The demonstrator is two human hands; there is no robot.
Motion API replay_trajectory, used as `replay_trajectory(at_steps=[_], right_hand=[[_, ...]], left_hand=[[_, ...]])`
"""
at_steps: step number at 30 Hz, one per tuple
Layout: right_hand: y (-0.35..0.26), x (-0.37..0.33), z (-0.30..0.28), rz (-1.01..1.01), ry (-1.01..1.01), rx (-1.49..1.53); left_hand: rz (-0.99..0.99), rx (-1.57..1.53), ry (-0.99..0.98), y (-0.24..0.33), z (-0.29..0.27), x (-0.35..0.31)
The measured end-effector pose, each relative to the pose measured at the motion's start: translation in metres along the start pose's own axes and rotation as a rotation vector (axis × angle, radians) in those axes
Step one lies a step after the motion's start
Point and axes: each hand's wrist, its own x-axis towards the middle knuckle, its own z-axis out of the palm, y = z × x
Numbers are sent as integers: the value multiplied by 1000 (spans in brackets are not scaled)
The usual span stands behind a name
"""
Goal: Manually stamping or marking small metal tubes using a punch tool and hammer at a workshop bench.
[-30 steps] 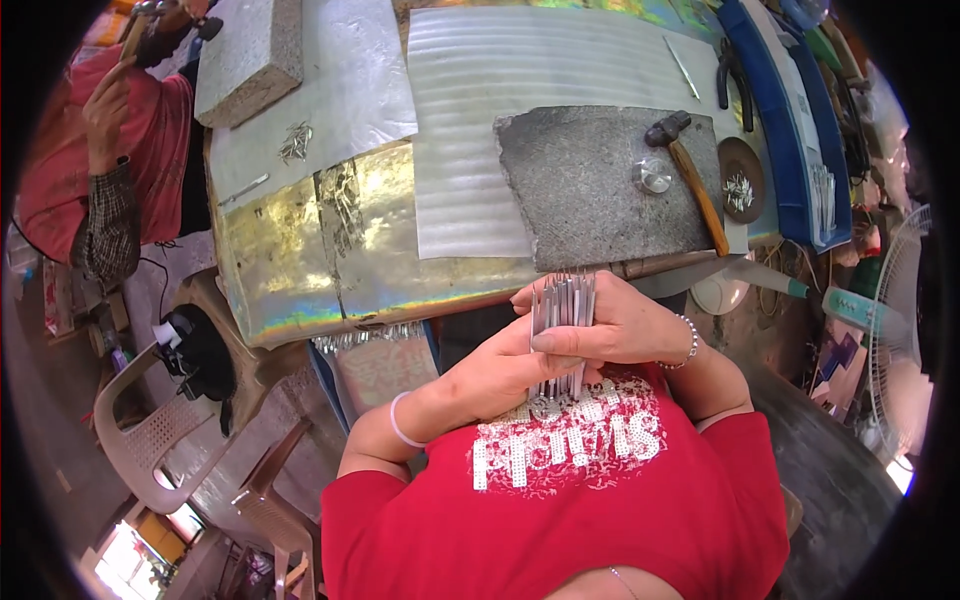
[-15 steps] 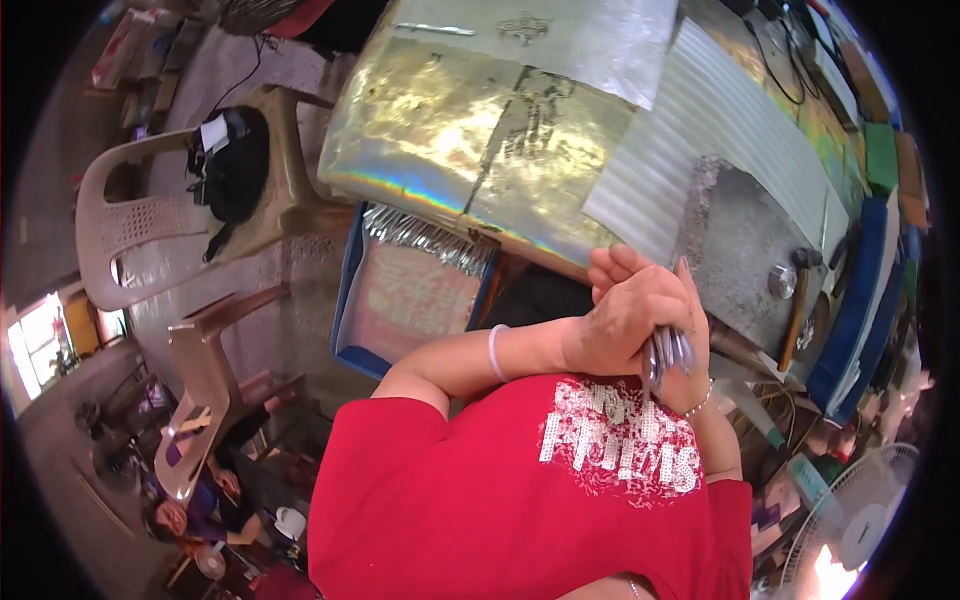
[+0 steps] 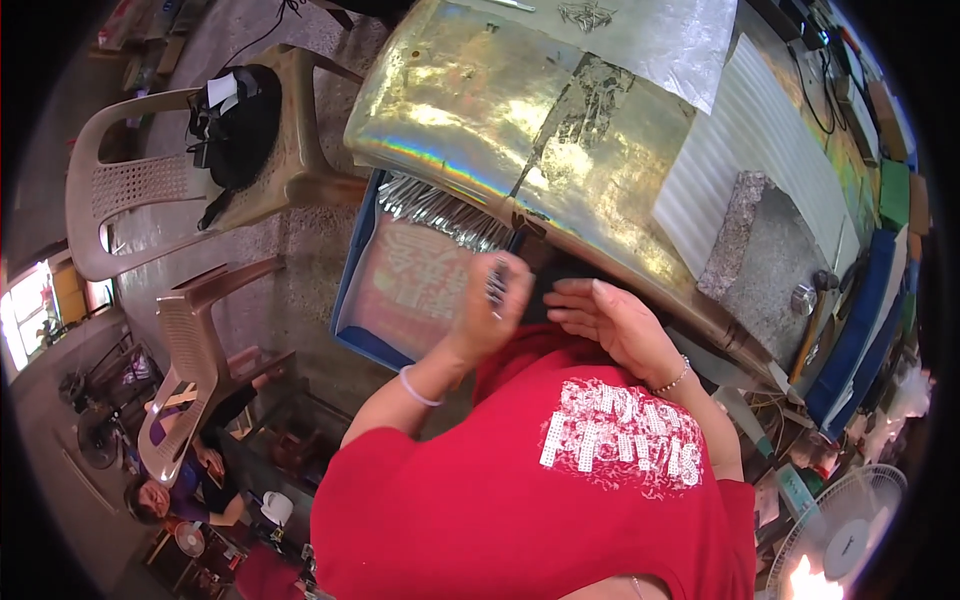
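Note:
My left hand (image 3: 490, 308), with a lavender band at its wrist, is closed round a bundle of slender silver metal pieces (image 3: 496, 284); their exact kind is too small to tell. It is over the right side of a blue-edged drawer or tray (image 3: 345, 330). Similar slender metal pieces (image 3: 440, 212) lie in a row along the tray's far end, with a reddish printed sheet (image 3: 410, 280) nearer me. Apart from the left hand, my right hand (image 3: 622, 328) is in front of the table edge, fingers stretched out, palm turned inward, holding nothing.
The metal-covered table (image 3: 450, 110) bears a small heap of thin pieces (image 3: 585, 15), a white ribbed sheet (image 3: 745, 130) and a grey slab (image 3: 765, 240). Beside the slab is a wooden-handled hammer (image 3: 808, 335). A plastic chair (image 3: 135, 180) stands left; a fan (image 3: 850, 535) is lower right.
My hands, together round the metal pieces before, are now apart. The left has carried the bundle leftward to the tray; the right has opened and moved slightly left. The view has shifted.

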Motion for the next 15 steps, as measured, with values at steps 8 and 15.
replay_trajectory(at_steps=[8,15], right_hand=[[1,10,8,-22,56,-322],[14,14,3,-86,23,-495]], left_hand=[[-456,985,-302,-145,-109,-53],[-496,1074,-451,-166,-83,-61]])
